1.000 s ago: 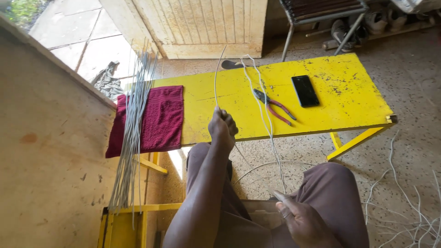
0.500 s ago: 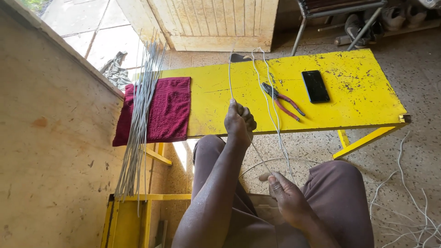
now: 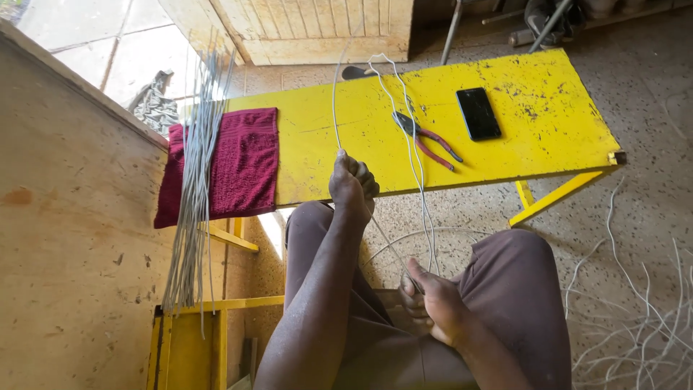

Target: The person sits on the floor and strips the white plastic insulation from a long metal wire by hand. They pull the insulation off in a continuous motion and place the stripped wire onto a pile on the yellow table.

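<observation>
- The left hand (image 3: 352,184) reaches out to the near edge of the yellow counter (image 3: 548,108), its fingers (image 3: 363,173) pinching a thin pale wire (image 3: 335,101).
- From that pinch the wire runs up across the counter top toward the far edge.
- The right hand (image 3: 433,303) sits low between the knees, its fingers curled shut around wire; whether it is the same strand I cannot tell.
- A second wire strand (image 3: 411,152) runs from the right hand up over the counter and loops near its far edge.
- On the counter lie one pair of pliers (image 3: 426,141) with red handles, crossed by that strand, and one black phone (image 3: 478,113) just to their right, apart from them.
- One dark red towel (image 3: 242,162) covers the left end of the counter and hangs over its near edge.
- A bundle of straight grey wires (image 3: 193,188), too many to count, lies across the towel's left part and slants down toward a yellow frame (image 3: 188,339) below.
- A tangle of loose pale wire (image 3: 635,318) lies on the floor at the right.
- No box, tray or bin holding things can be made out.
</observation>
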